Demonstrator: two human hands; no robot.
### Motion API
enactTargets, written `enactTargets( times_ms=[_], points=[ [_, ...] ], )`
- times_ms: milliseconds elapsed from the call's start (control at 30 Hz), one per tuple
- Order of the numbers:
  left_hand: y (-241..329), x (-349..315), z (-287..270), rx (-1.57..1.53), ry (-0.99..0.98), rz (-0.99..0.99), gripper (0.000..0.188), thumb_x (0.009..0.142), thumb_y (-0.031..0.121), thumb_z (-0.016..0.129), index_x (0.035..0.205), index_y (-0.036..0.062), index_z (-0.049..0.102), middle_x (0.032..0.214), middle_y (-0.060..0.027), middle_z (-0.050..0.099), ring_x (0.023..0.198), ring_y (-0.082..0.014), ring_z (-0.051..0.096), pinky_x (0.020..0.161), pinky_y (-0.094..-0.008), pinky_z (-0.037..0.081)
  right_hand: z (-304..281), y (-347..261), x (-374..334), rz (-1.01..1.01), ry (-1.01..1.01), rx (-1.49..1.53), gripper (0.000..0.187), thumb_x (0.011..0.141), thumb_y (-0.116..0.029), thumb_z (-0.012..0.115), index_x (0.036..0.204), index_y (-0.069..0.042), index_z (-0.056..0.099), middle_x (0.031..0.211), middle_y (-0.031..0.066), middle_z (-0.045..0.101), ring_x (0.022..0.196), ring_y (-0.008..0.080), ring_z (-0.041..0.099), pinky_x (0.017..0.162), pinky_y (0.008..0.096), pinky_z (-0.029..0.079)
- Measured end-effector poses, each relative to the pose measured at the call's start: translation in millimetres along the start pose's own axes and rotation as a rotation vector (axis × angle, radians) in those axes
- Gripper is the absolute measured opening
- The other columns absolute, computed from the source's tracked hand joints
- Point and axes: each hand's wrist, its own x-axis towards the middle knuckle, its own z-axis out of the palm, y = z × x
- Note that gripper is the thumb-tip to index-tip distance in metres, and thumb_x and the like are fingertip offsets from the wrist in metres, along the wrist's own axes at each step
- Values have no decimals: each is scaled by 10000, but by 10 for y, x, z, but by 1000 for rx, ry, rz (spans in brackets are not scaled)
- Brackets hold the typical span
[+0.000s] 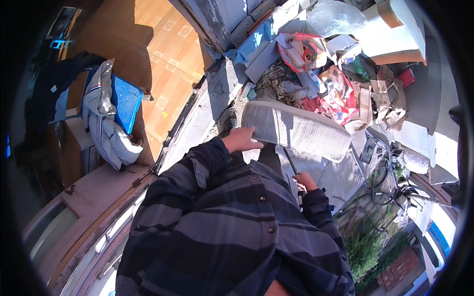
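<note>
A long grey panel (296,129) with a bumpy, woven-looking face and a rounded far edge is tilted in front of my body. My left hand (241,139) is at its left end, fingers closed at the edge and thumb pointing to the right. Lower and to the right, my right hand (307,181) is closed round a thin dark rod (290,161). The rod slants up and left, and its upper end passes out of sight behind the panel. Part of the right-hand grip is hidden by the sleeve and shadow.
Rubbish is heaped beyond the panel, with red-patterned bags (338,93), torn cardboard (380,98) and clear plastic (335,18). Black cables (380,185) tangle at right above plants (365,251). Left, a doorway sill (190,116) borders a tiled floor (170,64) and a pale jacket (101,118).
</note>
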Motion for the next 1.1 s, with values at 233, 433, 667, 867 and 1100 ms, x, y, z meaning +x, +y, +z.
enactTargets(
  times_ms=[233, 433, 667, 867, 1100],
  points=[
    [337, 430, 403, 14, -71, -13, 836, 798, 590, 610, 1318, -52, 480, 1238, -271, 574, 1146, -382, 564, 954, -434, 439, -632, 1286, -545, 40, 151, 171, 305, 848, -237, 613, 713, 23, 528, 538, 111, 513, 424, 242, 552, 362, 375, 384],
    [311, 529, 186, -99, 15, 99, 569, 838, 450, 639, 1078, -66, 632, 1066, -234, 656, 1019, -335, 630, 877, -388, 484, -904, 2101, -809, 119, 297, 94, 317, 863, -262, 598, 793, 46, 578, 590, 134, 567, 478, 261, 614, 379, 393, 441],
    [91, 407, 137, -153, 190, 83, 627, 820, 506, 634, 1107, -52, 622, 1058, -247, 653, 1005, -358, 628, 868, -401, 490, -725, 1935, -854, -162, 573, -449, 387, 814, -358, 647, 887, 22, 665, 845, 262, 648, 849, 437, 631, 740, 499, 496],
    [-453, -14, 631, -339, 296, 2, 542, 861, 460, 620, 1070, -40, 643, 1030, -201, 670, 976, -315, 638, 856, -377, 490, -942, 1458, -1067, -238, 441, -689, 365, 809, -347, 660, 886, 10, 674, 883, 274, 643, 877, 439, 621, 749, 514, 476],
    [-1107, -822, 1587, -649, 412, -130, 519, 814, 484, 660, 897, -28, 679, 862, -196, 678, 829, -320, 645, 755, -405, 495, -1576, 311, -1555, -394, 226, -1086, 385, 808, -358, 677, 835, 26, 667, 766, 268, 615, 772, 442, 615, 679, 512, 459]
  ],
)
